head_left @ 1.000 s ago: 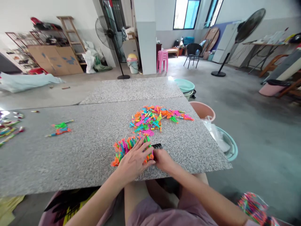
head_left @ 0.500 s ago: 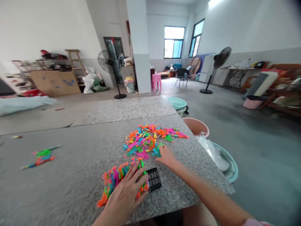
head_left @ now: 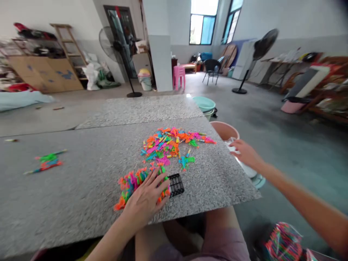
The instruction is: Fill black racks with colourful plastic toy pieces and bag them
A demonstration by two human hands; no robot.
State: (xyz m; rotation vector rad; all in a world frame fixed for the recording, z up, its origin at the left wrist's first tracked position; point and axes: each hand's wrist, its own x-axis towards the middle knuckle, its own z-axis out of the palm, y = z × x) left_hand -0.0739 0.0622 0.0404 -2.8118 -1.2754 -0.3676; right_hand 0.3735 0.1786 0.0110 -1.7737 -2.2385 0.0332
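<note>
My left hand (head_left: 148,190) lies with fingers spread over a packed row of bright plastic toys (head_left: 133,183) in orange, green, pink and blue. The row sits at a black plastic grid rack (head_left: 176,184), whose bare right end shows. Out past the table's right edge, my right hand (head_left: 246,154) is at a clear plastic bag (head_left: 246,167), thumb and fingers apart; contact is unclear. A loose pile of small, seemingly gun-shaped toys (head_left: 165,145) spreads behind the rack. Close in front of the pile lie a blue and a green toy (head_left: 187,160).
The speckled stone table (head_left: 89,188) has a few toys (head_left: 49,159) at its left. Beside its right edge stand a pink tub (head_left: 225,130) and a green basin (head_left: 203,104). A bag of colourful pieces (head_left: 284,241) is on the floor at lower right. Standing fans (head_left: 265,45) are farther back.
My right hand has left the blue and green toys by the pile and moved right, past the table edge to the plastic bag. My left hand stays on the row. The view has tilted down.
</note>
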